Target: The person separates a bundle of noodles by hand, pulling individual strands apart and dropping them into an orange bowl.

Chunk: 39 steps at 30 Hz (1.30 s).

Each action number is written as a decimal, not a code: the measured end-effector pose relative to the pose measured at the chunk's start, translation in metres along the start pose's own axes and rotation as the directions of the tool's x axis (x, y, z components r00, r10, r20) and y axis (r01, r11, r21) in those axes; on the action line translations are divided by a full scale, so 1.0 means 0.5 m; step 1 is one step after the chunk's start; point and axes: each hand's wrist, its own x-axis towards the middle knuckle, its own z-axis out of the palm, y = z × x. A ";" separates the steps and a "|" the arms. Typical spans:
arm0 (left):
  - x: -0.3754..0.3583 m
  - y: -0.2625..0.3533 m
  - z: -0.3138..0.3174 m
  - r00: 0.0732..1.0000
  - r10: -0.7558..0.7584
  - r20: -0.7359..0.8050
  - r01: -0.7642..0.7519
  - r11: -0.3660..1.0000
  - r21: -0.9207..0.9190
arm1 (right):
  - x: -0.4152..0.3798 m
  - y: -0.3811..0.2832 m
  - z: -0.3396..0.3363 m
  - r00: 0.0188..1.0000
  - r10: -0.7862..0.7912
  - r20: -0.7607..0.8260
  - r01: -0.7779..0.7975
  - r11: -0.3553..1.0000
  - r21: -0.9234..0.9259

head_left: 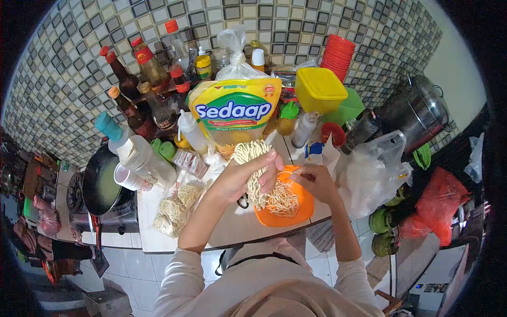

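Observation:
My left hand [266,171] is closed around a block of dried noodles [247,153], held above the left side of an orange bowl [301,214]. Loose broken noodles [282,201] lie inside the bowl. Over the bowl's far right rim, my right hand [315,182] has its fingers bent together, with pale noodle strands at the fingertips. To the left, a clear plastic bag with more noodle blocks [174,211] rests on the white table [232,232]. Behind my hands stands a yellow and green Sedaap pouch [235,108].
A wok [108,182] with pale liquid sits on the stove at left. Sauce bottles [150,66] crowd the back left. A yellow container [321,90], stacked red bowls [338,57] and a white plastic bag [375,171] stand on the right. A large metal pot [417,113] is beyond them.

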 end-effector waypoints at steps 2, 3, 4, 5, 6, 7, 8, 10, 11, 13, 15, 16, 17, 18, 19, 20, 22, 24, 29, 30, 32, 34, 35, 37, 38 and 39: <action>0.001 0.000 0.000 1.000 0.003 0.000 -0.003 1.000 0.002 | 0.000 -0.007 -0.012 1.000 0.002 -0.007 -0.002 0.997 0.072; 0.002 -0.001 0.000 1.000 0.005 0.000 -0.005 1.000 0.004 | 0.001 -0.010 -0.018 0.999 -0.050 -0.020 0.051 0.997 0.053; 0.003 -0.002 0.002 1.000 0.005 0.000 -0.005 1.000 0.004 | 0.001 -0.016 -0.023 0.994 -0.102 -0.031 0.103 0.994 0.033; 0.004 -0.005 0.004 0.999 0.018 -0.029 -0.016 0.998 0.064 | -0.001 -0.028 -0.026 0.994 -0.102 -0.031 0.103 0.994 0.033; 0.005 -0.008 0.006 0.998 0.032 -0.058 -0.025 0.992 0.123 | -0.004 -0.045 -0.027 0.995 -0.070 -0.076 0.084 0.974 0.210; 0.008 -0.012 0.006 0.998 0.031 -0.057 -0.024 0.992 0.123 | -0.007 -0.065 -0.030 0.993 -0.030 -0.115 0.071 0.922 0.380; 0.010 -0.018 0.005 0.998 0.045 -0.051 -0.036 0.986 0.165 | -0.011 -0.086 -0.035 0.993 -0.029 -0.115 0.071 0.922 0.381; 0.015 -0.026 0.005 0.998 0.054 -0.042 -0.045 0.977 0.207 | -0.020 -0.130 -0.045 0.993 0.028 -0.118 0.039 0.844 0.536; 0.018 -0.027 0.005 0.995 0.093 -0.042 -0.079 0.964 0.255 | -0.024 -0.146 -0.047 0.992 0.030 -0.119 0.039 0.843 0.536; 0.023 -0.031 0.006 0.990 0.132 -0.040 -0.114 0.946 0.304 | -0.027 -0.172 -0.050 0.990 -0.069 -0.122 0.123 0.841 0.527; 0.027 -0.037 0.010 0.983 0.181 -0.007 -0.169 0.930 0.327 | -0.026 -0.198 -0.050 0.980 -0.124 -0.154 0.189 0.820 0.541; 0.024 -0.038 0.017 0.983 0.182 -0.006 -0.170 0.929 0.328 | -0.025 -0.209 -0.050 0.967 -0.175 -0.187 0.251 0.795 0.552; 0.017 -0.037 0.029 0.986 0.169 -0.010 -0.160 0.950 0.267 | -0.022 -0.218 -0.052 0.967 -0.175 -0.187 0.251 0.795 0.552; 0.012 -0.038 0.037 0.988 0.157 -0.013 -0.151 0.967 0.203 | -0.015 -0.226 -0.055 0.956 -0.205 -0.211 0.287 0.803 0.522; 0.014 -0.052 0.028 0.985 0.158 0.069 -0.168 0.972 0.166 | -0.008 -0.231 -0.057 0.944 -0.235 -0.233 0.322 0.810 0.490; 0.014 -0.053 0.027 0.985 0.159 0.068 -0.168 0.972 0.167 | -0.001 -0.231 -0.057 0.944 -0.235 -0.232 0.323 0.809 0.491; 0.011 -0.045 0.032 0.960 0.132 0.246 -0.188 0.958 0.219 | 0.016 -0.226 -0.055 0.948 -0.159 -0.277 0.265 0.875 0.405; 0.005 -0.044 0.046 0.987 0.083 0.140 -0.127 0.927 0.352 | 0.037 -0.216 -0.052 0.939 -0.162 -0.302 0.263 0.906 0.332; -0.003 -0.047 0.041 0.989 -0.021 0.146 0.003 0.992 0.123 | 0.093 -0.139 -0.019 0.936 -0.199 -0.292 0.286 0.911 0.296; -0.005 -0.039 0.041 0.989 -0.018 0.146 0.000 0.992 0.123 | 0.096 -0.113 -0.012 0.975 -0.129 -0.181 0.178 0.942 0.286; -0.013 -0.015 0.043 0.994 -0.088 0.056 0.077 0.981 0.179 | 0.096 -0.055 0.012 0.996 -0.055 -0.065 0.070 0.962 0.263; -0.019 -0.009 0.037 0.993 -0.114 0.015 0.111 0.983 0.148 | 0.073 0.003 0.046 0.986 -0.169 0.007 0.166 0.975 0.148; -0.019 -0.006 0.030 0.996 -0.087 0.017 0.085 0.993 0.087 | 0.058 0.024 0.058 0.986 -0.168 0.007 0.166 0.975 0.147; -0.016 -0.009 0.016 0.999 -0.027 -0.019 0.026 0.998 -0.051 | 0.026 0.059 0.082 0.965 -0.232 0.122 0.260 0.904 -0.338; -0.016 -0.006 0.014 0.999 -0.028 -0.018 0.027 0.998 -0.052 | 0.012 0.082 0.101 0.965 -0.231 0.121 0.259 0.905 -0.339; -0.016 -0.001 0.013 1.000 -0.006 -0.028 0.004 0.998 -0.059 | -0.001 0.108 0.122 0.966 -0.250 0.073 0.256 0.863 -0.436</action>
